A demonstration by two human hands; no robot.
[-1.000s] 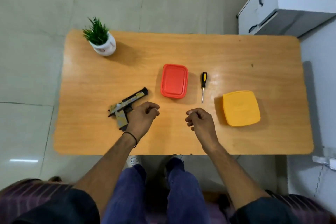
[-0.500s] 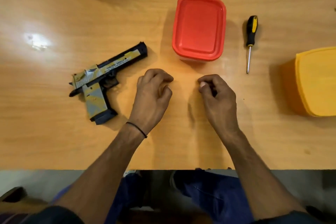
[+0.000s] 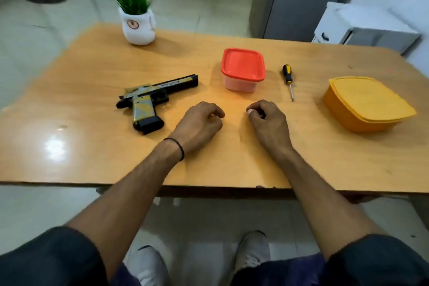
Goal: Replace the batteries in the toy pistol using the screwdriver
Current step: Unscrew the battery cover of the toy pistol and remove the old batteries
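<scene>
A black and yellow toy pistol [image 3: 151, 97] lies on its side on the wooden table [image 3: 92, 146], left of centre, its barrel pointing right. A screwdriver [image 3: 288, 80] with a black and yellow handle lies right of a box with a red lid [image 3: 242, 68]. My left hand [image 3: 199, 125] rests on the table just right of the pistol's grip, fingers loosely curled, holding nothing. About a hand's width to its right, my right hand [image 3: 269, 121] rests the same way, below the screwdriver's tip.
A yellow lidded box [image 3: 366, 102] stands at the right side of the table. A small plant in a white pot [image 3: 138, 23] stands at the far left corner. A white cabinet [image 3: 362, 28] is beyond the table's far right corner.
The camera view has pulled back and tilted up, showing more of the table and room. Both hands stay resting in the same place with fingers curled.
</scene>
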